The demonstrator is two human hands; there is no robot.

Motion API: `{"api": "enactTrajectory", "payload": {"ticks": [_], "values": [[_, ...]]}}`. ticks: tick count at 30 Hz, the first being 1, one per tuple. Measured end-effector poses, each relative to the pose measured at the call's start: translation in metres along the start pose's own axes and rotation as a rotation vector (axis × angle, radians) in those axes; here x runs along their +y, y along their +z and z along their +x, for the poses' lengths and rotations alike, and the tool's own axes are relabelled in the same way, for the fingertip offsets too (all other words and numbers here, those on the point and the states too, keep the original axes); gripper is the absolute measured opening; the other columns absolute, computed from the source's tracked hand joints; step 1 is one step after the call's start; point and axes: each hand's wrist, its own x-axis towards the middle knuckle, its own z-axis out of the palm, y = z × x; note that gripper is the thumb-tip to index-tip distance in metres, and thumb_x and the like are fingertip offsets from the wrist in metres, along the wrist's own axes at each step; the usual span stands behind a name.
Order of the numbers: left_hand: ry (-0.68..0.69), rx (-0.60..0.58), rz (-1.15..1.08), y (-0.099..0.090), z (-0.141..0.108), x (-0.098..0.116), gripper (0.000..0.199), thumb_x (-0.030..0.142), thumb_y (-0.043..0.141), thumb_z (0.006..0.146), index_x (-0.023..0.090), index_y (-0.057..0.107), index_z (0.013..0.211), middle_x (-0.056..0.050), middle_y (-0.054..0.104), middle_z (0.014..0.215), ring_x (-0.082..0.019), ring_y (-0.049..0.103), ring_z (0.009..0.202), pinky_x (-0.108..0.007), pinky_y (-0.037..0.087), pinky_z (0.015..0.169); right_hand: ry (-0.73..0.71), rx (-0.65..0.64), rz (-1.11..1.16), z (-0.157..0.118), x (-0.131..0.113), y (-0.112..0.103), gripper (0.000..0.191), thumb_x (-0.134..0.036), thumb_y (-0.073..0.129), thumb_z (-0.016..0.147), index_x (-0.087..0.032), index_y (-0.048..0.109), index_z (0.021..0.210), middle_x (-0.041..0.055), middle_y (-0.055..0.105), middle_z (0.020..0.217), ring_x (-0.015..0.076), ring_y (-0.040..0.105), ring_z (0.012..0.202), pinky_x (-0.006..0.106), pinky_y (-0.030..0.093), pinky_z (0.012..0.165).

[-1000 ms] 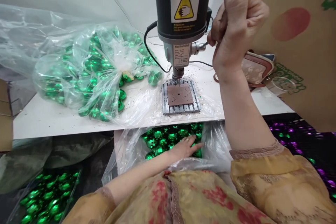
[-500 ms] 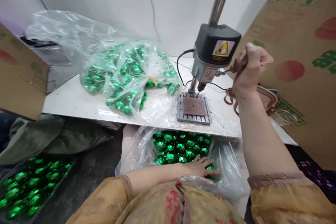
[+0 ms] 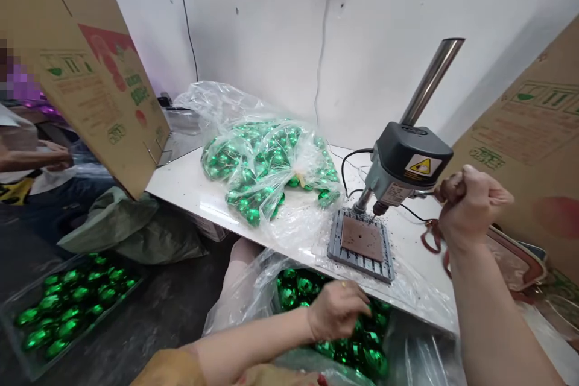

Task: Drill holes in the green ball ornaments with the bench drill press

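A small drill press [image 3: 409, 154] stands on the white table, its bit over a brown square plate [image 3: 362, 238] on a grey slotted base [image 3: 335, 241]. My right hand [image 3: 473, 202] is closed round the press's lever [image 3: 420, 195]. Above a plastic-lined container of shiny green faceted balls [image 3: 371, 353] in my lap is my left hand [image 3: 339, 310], its fingers curled together; what they hold, if anything, is hidden.
A clear bag of green balls [image 3: 257, 157] lies on the table [image 3: 181, 187]. Cardboard boxes [image 3: 113, 96] rise at left and right. A tray of green balls [image 3: 72, 307] sits on the floor. A person's hands [image 3: 56, 155] show at far left.
The view has swung left and up, so things sit further right and lower. My left hand has lifted off the balls, and its spread fingers have curled in. My right hand remains on the lever.
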Motion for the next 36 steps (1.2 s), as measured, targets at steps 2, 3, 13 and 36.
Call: {"api": "enactTrajectory", "payload": {"ticks": [2, 3, 13, 36], "values": [[-0.11, 0.25, 0.05, -0.042, 0.017, -0.018, 0.027, 0.004, 0.049, 0.079, 0.021, 0.069, 0.08, -0.007, 0.078, 0.094, -0.021, 0.073, 0.099, -0.035, 0.06, 0.089, 0.007, 0.01, -0.006, -0.001, -0.001, 0.0, 0.043, -0.03, 0.068, 0.067, -0.02, 0.036, 0.039, -0.0039, 0.032, 0.038, 0.008, 0.03, 0.034, 0.026, 0.021, 0.034], [-0.213, 0.329, 0.094, -0.065, 0.027, -0.031, 0.029, 0.003, 0.046, 0.08, 0.021, 0.068, 0.079, -0.007, 0.077, 0.094, -0.021, 0.073, 0.1, -0.036, 0.06, 0.089, 0.008, 0.016, -0.008, -0.001, -0.001, 0.0, 0.043, -0.03, 0.068, 0.067, -0.02, 0.036, 0.039, -0.0039, 0.032, 0.038, 0.008, 0.03, 0.035, 0.026, 0.021, 0.035], [-0.735, 0.116, 0.436, -0.175, 0.122, -0.179, 0.05, 0.0, 0.059, 0.075, 0.017, 0.072, 0.12, -0.012, 0.07, 0.121, -0.03, 0.065, 0.116, -0.042, 0.05, 0.106, 0.023, 0.078, -0.021, -0.003, -0.003, 0.006, 0.046, -0.031, 0.069, 0.067, -0.02, 0.033, 0.04, -0.0047, 0.031, 0.038, 0.0075, 0.028, 0.035, 0.026, 0.019, 0.036], [-0.723, 0.309, 0.115, -0.159, 0.087, -0.16, 0.046, 0.034, 0.074, 0.084, 0.021, 0.064, 0.127, -0.009, 0.062, 0.116, -0.019, 0.064, 0.094, -0.03, 0.054, 0.083, -0.068, 0.124, -0.055, -0.003, 0.0, 0.009, 0.041, -0.021, 0.061, 0.067, -0.022, 0.028, 0.042, -0.0053, 0.021, 0.039, 0.0076, 0.023, 0.033, 0.029, 0.01, 0.035]]}}
